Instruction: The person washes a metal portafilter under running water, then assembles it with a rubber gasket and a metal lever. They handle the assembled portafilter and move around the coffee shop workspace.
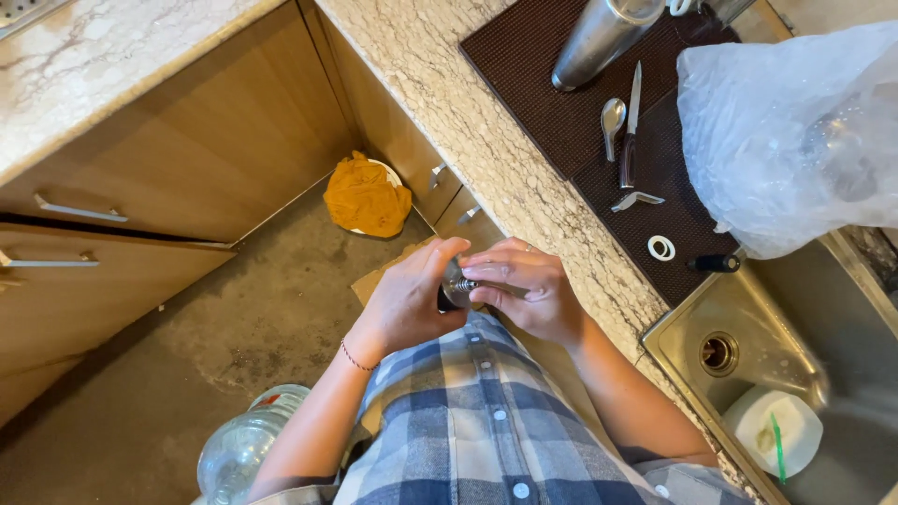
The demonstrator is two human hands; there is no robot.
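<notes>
Both hands are meeting in front of the person's chest, just off the near edge of the worktop (486,140). The left hand (407,299) is wrapping its fingers around a small round metal part (456,285); the thumb is lying over the top of the part. The right hand (528,290) is closing on the same part from the right, with its fingers laid flat across the part's face. The metal part is sitting between the two palms, above the checked shirt (477,421), and most of it is hidden; its exact shape cannot be told.

On the worktop, to the far right of the hands, a dark brown mat (543,84) is carrying several items. A steel cylinder (599,37) is lying tilted at the far end. A spoon (612,122) and a knife (630,140) are lying side by side near the middle. A small bent metal piece (636,199) is lying just nearer than the knife, and a white ring (661,248) is lying nearer still. A short black piece (716,264) is resting at the mat's near right edge. A clear plastic bag (795,140) is covering the right end of the mat.

A steel sink (692,327) is holding a white lid (776,425). On the floor, an orange cloth (367,196) is lying by the cabinets, and a clear plastic bottle (245,449) is standing at the near left.
</notes>
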